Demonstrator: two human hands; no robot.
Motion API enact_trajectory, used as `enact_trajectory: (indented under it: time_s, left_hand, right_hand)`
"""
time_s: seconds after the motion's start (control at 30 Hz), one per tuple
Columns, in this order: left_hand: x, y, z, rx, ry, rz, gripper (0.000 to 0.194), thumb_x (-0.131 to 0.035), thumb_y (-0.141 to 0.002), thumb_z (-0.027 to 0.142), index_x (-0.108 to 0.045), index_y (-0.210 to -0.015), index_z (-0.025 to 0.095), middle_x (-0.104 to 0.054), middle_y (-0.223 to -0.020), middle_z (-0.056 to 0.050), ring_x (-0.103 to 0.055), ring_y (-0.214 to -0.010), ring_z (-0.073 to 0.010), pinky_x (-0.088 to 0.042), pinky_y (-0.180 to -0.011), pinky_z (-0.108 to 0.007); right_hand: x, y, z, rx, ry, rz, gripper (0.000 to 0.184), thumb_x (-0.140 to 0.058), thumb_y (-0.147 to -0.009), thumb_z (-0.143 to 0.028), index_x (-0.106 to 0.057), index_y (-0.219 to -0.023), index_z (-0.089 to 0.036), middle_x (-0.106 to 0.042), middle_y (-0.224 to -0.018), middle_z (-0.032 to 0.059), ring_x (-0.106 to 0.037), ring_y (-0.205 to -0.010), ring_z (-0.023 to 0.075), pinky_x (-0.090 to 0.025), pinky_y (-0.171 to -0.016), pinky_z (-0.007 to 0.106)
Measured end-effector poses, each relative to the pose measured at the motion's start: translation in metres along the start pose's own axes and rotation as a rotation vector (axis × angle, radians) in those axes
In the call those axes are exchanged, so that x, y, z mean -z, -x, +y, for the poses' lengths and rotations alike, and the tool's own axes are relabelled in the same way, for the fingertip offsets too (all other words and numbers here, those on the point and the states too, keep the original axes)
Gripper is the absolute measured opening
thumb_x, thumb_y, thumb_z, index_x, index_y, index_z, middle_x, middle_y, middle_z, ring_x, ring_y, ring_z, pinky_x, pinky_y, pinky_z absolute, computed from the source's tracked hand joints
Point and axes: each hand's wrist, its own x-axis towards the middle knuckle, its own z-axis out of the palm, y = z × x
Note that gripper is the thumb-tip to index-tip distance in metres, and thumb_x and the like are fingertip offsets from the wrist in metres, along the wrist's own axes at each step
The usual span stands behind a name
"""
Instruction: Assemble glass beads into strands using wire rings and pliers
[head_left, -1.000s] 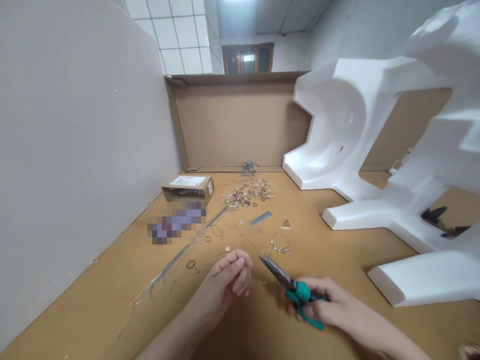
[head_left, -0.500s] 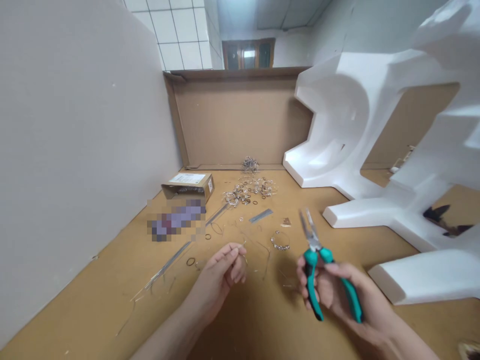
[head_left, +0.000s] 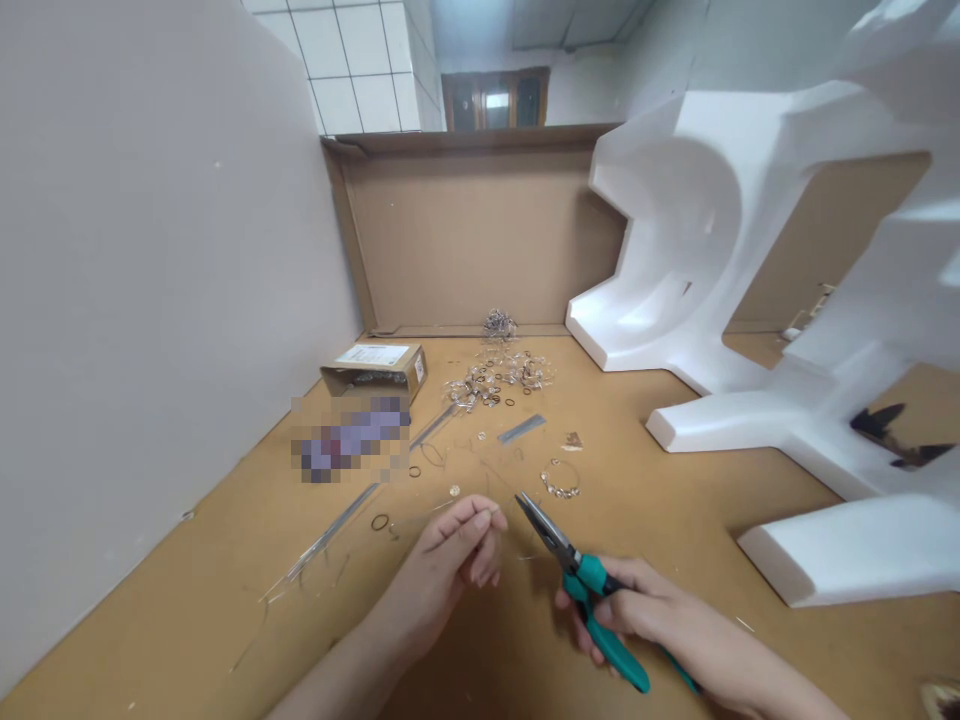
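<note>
My left hand [head_left: 461,540] is closed, thumb and forefinger pinched on what looks like a thin wire, barely visible at the fingertips. My right hand [head_left: 622,610] is wrapped round needle-nose pliers [head_left: 581,575] with teal handles. Their jaws look nearly closed and point up and left, just right of my left fingertips, with a small space between. Beyond the pliers lies a wire ring with clear beads [head_left: 561,480]. A flat grey strip [head_left: 521,430] and a small brown scrap [head_left: 573,441] rest farther back.
Several beaded wire pieces [head_left: 469,388] and dark rings lie in a cluster at the back, near a tangled heap [head_left: 499,324]. At left are an open small cardboard box [head_left: 375,368], a blurred-out item [head_left: 352,440] and long metal strips [head_left: 334,525]. White foam [head_left: 750,425] stands at right.
The pliers have swung left and down toward my left hand, and their spread jaws have come nearly together. My left hand has shifted slightly right and down, still pinched.
</note>
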Motion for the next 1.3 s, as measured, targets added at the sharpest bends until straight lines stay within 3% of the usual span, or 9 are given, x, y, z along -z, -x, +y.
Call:
enact_trajectory:
  time_s: [0.5,1.0,1.3]
  left_hand:
    - [-0.002,0.001,-0.001,0.018,0.041,-0.044,0.018,-0.04,-0.085,0.025,-0.051,-0.075,0.015,-0.034,-0.046,0.006,-0.032,-0.046,-0.0079,-0.032,-0.052,-0.024]
    - [-0.002,0.001,-0.003,0.04,-0.003,0.001,0.018,-0.043,-0.083,0.029,-0.053,-0.075,0.016,-0.036,-0.046,0.006,-0.031,-0.044,-0.0077,-0.034,-0.051,-0.022]
    - [-0.002,0.0,-0.003,0.094,-0.246,0.072,0.024,-0.042,-0.083,0.037,-0.054,-0.078,0.017,-0.042,-0.035,0.007,-0.034,-0.032,-0.0071,-0.028,-0.04,-0.019]
  right_hand:
    - [-0.003,-0.003,-0.002,-0.009,0.063,0.017,0.021,-0.045,-0.064,-0.023,-0.056,-0.08,-0.012,-0.052,-0.064,0.0015,-0.048,-0.059,0.0128,-0.04,-0.055,0.025]
    - [-0.003,-0.005,0.001,-0.008,0.152,0.076,0.015,-0.043,-0.065,-0.019,-0.054,-0.075,-0.014,-0.048,-0.058,-0.0017,-0.044,-0.053,0.0097,-0.038,-0.052,0.022]
    - [-0.003,-0.009,0.011,-0.125,0.071,0.081,0.017,-0.043,-0.063,-0.021,-0.051,-0.077,-0.016,-0.048,-0.058,-0.0032,-0.046,-0.047,0.0079,-0.039,-0.049,0.021]
